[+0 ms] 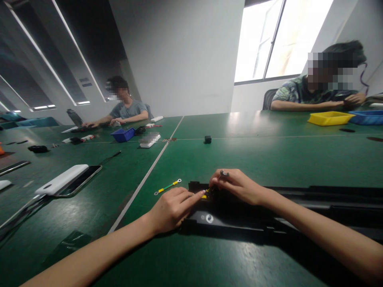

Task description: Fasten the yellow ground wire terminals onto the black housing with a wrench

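Note:
A long black metal channel (239,221) lies across the table in front of me. My left hand (176,207) is over its left end, index finger stretched onto a yellow-sleeved wire (204,196) inside; the thumb is hidden. My right hand (236,184) is closed just above the same spot, fingertips down in the channel. From its curled fingers sticks a small grey forked metal end, like the head of an open-end wrench (224,173). What its fingertips touch is hidden. Beyond my left hand lies a loose green-and-yellow ground wire (168,187) with ring terminals.
To the left lie a white power bank (64,178) and a phone (80,182) with cables. A small black block (207,139) sits farther back. Blue (123,134) and yellow (330,118) bins stand near two people seated across the green table (269,155).

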A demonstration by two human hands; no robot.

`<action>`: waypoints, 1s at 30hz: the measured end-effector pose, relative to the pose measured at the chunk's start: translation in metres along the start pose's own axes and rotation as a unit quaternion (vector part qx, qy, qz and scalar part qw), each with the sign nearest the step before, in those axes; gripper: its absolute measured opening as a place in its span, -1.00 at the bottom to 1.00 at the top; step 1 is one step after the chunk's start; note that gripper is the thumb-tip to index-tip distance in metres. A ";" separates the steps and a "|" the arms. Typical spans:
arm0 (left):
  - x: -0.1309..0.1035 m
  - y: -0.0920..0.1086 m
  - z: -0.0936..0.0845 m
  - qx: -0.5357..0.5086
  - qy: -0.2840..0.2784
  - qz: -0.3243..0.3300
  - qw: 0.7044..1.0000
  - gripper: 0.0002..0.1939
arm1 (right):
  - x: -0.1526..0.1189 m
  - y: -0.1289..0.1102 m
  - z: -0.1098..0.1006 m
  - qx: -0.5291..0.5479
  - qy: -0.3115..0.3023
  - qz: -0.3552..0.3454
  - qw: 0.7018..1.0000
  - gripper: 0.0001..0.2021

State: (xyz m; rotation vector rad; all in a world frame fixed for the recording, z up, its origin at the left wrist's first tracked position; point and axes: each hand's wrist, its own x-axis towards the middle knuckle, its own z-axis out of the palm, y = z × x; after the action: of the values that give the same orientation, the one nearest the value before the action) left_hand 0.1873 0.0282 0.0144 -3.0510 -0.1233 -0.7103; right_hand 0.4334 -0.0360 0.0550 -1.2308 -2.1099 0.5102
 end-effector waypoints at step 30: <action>0.001 0.002 -0.002 0.002 0.003 0.002 1.000 -0.57 | -0.001 -0.003 0.001 0.070 0.010 0.006 0.997 -0.70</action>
State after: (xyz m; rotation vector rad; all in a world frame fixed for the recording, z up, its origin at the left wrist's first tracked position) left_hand 0.1875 0.0267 0.0171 -3.0447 -0.1189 -0.7180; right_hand 0.4314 -0.0386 0.0553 -1.1656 -2.0151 0.6376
